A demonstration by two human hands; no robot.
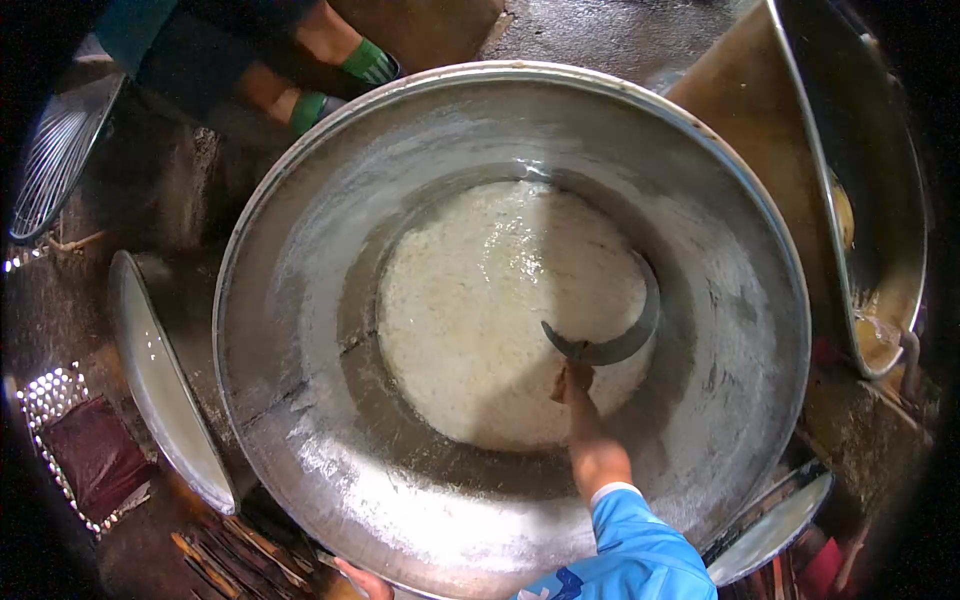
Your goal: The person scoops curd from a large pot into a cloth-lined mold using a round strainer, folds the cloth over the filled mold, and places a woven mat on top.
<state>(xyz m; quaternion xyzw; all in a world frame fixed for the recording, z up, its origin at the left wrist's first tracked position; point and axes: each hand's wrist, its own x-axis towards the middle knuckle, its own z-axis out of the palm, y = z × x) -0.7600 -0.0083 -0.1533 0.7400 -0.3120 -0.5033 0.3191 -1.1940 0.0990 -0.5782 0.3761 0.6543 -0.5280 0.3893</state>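
Observation:
A wide metal vat (300,330) fills the middle of the view, with a thick, lumpy white mass (470,320) and wet gloss on its bottom. My right hand (575,385) reaches in from below, closed around the short handle of a curved, sickle-like metal tool (622,348). The tool's crescent lies at the right side of the white mass; whether part of it is sunk in is unclear. At the bottom edge, my left hand (365,578) is beside the vat's near rim, with only a finger or two showing and the rest cut off.
Another person's legs and green-strapped footwear (370,62) are beyond the vat. A deep metal vessel (825,190) stands at right, a shallow pan (170,400) at left, and another pan (775,530) at lower right. Split firewood (240,555) lies at lower left; a wire rack (60,160) stands upper left.

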